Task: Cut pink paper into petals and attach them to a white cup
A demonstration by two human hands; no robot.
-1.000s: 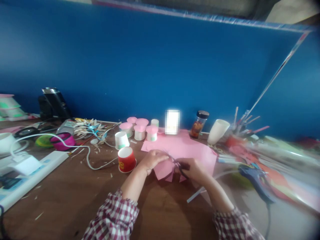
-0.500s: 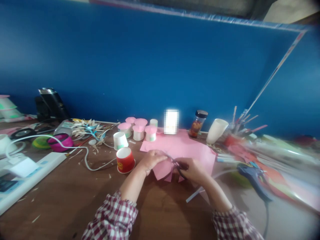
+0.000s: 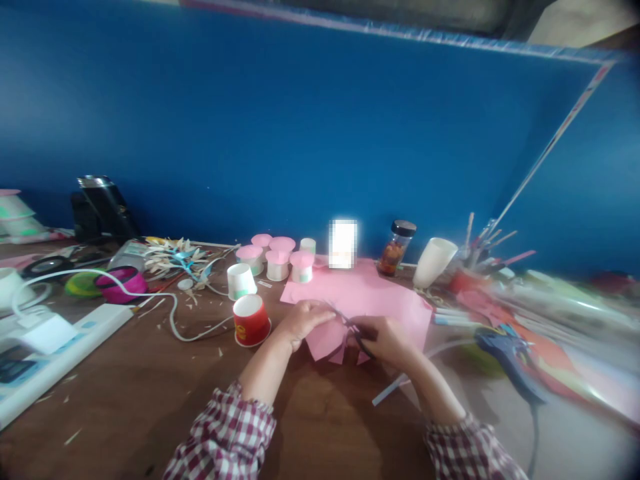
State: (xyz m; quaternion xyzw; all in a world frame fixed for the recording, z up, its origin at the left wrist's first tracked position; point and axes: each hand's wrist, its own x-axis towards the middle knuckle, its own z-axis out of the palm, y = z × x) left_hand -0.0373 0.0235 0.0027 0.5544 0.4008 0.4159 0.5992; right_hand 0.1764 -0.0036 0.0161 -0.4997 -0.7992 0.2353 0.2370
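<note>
Dark scissors, apparently, partly behind right fingers

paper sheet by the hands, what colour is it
The paper sheet is pink; it shows best in the head view, the only one.

Craft workspace; pink paper, scissors, probably a glue gun, blurred

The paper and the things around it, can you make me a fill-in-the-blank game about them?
1. The right hand holds a pair of ____.
2. The left hand is on the paper, whose colour is ____.
3. The cup with yellow markings is mainly ____.
4. The jar has a ____ lid.

Missing words: scissors; pink; red; black.
</note>
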